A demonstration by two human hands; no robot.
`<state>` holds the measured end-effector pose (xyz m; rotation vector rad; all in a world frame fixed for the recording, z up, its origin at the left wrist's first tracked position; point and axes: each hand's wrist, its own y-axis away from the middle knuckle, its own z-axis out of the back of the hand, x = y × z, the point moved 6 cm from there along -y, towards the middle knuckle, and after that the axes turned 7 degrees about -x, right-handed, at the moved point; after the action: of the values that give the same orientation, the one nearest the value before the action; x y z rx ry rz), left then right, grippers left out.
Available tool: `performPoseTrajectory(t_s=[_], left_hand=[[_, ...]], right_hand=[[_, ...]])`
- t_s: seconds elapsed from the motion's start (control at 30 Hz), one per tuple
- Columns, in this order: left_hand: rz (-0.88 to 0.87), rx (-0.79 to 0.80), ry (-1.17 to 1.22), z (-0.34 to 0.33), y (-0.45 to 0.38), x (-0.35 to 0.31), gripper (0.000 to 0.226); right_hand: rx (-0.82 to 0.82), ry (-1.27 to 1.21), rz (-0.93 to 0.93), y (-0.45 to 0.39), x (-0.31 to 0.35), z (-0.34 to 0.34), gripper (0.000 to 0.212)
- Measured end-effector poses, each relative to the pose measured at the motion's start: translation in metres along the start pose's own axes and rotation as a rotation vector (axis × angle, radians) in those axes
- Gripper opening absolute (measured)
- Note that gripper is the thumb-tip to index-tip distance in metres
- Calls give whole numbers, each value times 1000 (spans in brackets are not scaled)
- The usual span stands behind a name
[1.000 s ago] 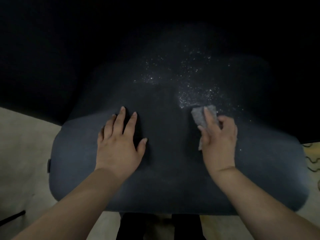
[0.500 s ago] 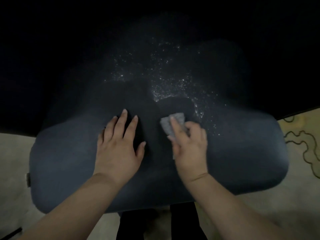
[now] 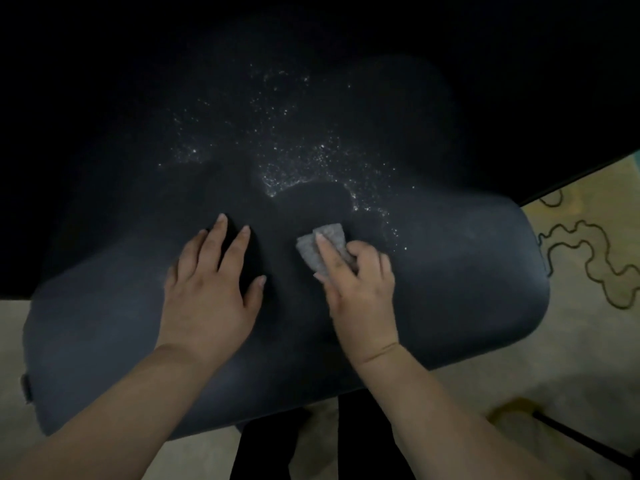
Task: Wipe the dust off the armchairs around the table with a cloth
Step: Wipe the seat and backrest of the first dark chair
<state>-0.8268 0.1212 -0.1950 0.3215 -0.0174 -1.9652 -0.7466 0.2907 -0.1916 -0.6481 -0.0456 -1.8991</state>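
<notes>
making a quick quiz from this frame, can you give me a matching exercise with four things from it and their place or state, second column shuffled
Things:
1. left hand
2. right hand
3. cloth
4. dust

Places or states:
A. grey, folded, pressed under fingers
B. white specks scattered on the far part of the dark armchair
C. lies flat with fingers spread, holding nothing
D. holds the wiping rag against the upholstery

Pairs: 1-C, 2-D, 3-A, 4-B

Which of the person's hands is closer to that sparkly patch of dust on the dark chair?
The right hand. It holds the grey cloth just below the dust patch, beside the specks at its lower edge. The left hand lies flat on the armchair, further down and left.
</notes>
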Motion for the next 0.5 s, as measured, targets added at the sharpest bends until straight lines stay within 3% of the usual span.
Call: performPoseTrajectory(t_s=[0.1, 0.23, 0.4, 0.5], left_hand=[[1, -22, -11, 0, -4, 0, 64], [13, -34, -13, 0, -5, -1, 64], [40, -35, 17, -2, -4, -5, 65], [32, -38, 5, -3, -5, -2, 64]], right_hand=[[-62, 110, -46, -9, -39, 21, 43], [-147, 132, -311, -19, -81, 40, 47], [12, -3, -9, 0, -14, 9, 52], [-69, 65, -83, -12, -54, 25, 44]])
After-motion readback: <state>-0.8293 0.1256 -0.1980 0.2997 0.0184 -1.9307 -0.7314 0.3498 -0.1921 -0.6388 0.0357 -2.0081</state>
